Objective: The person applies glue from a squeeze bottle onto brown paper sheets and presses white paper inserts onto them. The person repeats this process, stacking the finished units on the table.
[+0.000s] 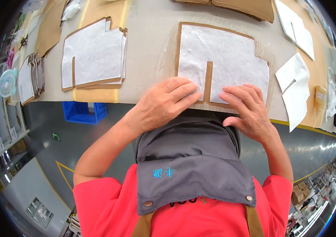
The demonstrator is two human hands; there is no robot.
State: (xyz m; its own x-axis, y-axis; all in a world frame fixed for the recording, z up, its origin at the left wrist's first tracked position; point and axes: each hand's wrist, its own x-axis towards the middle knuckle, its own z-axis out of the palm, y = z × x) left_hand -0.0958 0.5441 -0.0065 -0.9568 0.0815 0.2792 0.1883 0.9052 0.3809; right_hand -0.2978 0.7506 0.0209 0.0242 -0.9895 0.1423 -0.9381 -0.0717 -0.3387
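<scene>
In front of me on the table lies a brown panel with a white fabric-like sheet (231,49) on top. Brown shows around its border and in a narrow slot (208,81) at the near edge; its far right corner is stepped. My left hand (170,98) rests with its fingers on the sheet just left of the slot, its thumb hidden. On the other side of the slot, my right hand (247,106) has its fingers spread over the sheet's near edge, with the thumb apart, near the table's front edge. Neither hand grasps anything.
Similar white-faced panels lie stacked (97,55) to the left, and several more stand bundled (31,77) at the far left. Loose white slotted sheets (294,89) lie on the right. Brown pieces (243,7) sit at the back. A blue crate (83,112) is below the table edge.
</scene>
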